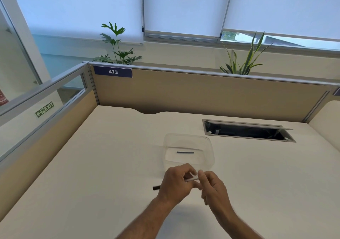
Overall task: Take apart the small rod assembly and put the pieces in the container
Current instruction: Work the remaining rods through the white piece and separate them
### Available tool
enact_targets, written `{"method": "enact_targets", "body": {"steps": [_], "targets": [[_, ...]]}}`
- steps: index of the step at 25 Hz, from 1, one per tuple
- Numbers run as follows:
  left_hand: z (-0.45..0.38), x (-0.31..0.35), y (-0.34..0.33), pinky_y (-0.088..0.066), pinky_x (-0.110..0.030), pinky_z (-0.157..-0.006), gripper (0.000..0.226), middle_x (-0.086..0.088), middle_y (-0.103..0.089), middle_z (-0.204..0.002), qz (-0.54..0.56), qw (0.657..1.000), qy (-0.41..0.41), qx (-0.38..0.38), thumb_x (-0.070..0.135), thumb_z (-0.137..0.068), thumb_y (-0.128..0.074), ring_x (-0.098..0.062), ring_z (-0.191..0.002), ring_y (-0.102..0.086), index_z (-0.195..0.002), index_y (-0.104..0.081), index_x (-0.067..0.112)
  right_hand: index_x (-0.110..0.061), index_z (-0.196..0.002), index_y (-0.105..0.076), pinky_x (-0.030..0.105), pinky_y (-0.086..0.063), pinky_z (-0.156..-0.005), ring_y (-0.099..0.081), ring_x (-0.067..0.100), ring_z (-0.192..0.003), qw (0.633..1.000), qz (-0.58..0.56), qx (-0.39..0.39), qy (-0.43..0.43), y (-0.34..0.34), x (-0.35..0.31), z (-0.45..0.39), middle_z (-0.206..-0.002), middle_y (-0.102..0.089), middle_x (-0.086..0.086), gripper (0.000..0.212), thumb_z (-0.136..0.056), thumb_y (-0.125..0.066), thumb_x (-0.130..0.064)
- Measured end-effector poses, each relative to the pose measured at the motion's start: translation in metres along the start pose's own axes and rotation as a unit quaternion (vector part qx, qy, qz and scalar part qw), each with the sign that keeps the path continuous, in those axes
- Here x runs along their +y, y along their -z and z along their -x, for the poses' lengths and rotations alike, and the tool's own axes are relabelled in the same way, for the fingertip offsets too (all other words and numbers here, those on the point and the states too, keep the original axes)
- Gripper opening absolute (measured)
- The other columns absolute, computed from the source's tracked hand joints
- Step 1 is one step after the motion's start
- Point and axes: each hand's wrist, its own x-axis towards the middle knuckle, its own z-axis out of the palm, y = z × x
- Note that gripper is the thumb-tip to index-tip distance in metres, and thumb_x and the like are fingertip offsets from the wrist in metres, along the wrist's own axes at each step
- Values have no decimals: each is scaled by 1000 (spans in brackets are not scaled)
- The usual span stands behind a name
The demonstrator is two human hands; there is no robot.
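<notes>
Both hands hold the small rod assembly (pixel 192 179) just above the desk, in front of the container. My left hand (pixel 176 182) grips its left part; a black end (pixel 156 187) sticks out to the left of that hand. My right hand (pixel 213 187) pinches the pale right part between fingertips. The middle of the assembly is hidden by my fingers. The clear plastic container (pixel 209 143) sits on the desk just beyond my hands. One short dark rod piece (pixel 185 152) lies flat inside it.
An open cable hatch (pixel 246 130) is cut into the white desk (pixel 92 165) at the back right. Beige partition walls (pixel 202 93) close the desk at the back and left, with plants behind.
</notes>
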Motion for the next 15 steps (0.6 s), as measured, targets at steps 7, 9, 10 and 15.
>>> {"method": "enact_targets", "body": {"steps": [7, 9, 10, 15], "targets": [[6, 0, -10, -56, -14, -71, 86, 12, -75, -84, -20, 999, -1, 39, 57, -74, -74, -2, -73, -68, -146, -30, 39, -16, -92, -77, 32, -55, -74, -73, 24, -89, 996, -89, -19, 16, -4, -4, -3, -88, -78, 7, 13, -90, -67, -25], [9, -7, -7, -55, -18, -77, 100, 14, -73, -97, -55, 998, 34, 10, 79, -62, -68, -3, -85, -66, -146, -29, 40, -16, -91, -75, 34, -55, -77, -72, 25, -88, 994, -102, 16, 29, 3, -6, -10, -85, -77, 7, 14, -94, -62, -20], [12, -12, -5, -55, -22, -81, 102, 15, -71, -104, -84, 995, 51, 5, 85, -59, -63, -3, -92, -64, -144, -33, 39, -16, -92, -73, 36, -55, -80, -71, 24, -86, 993, -104, 33, 34, 7, -7, -14, -81, -75, 6, 15, -96, -59, -20], [36, -49, -2, -30, -31, -112, 97, 5, -47, -147, -272, 957, 83, -57, 88, -69, -42, -14, -137, -37, -146, -37, 28, -21, -98, -65, 27, -42, -50, -45, 16, -50, 990, -128, 43, 44, 22, -19, -27, -58, -48, 1, 31, -97, -43, -42]]}}
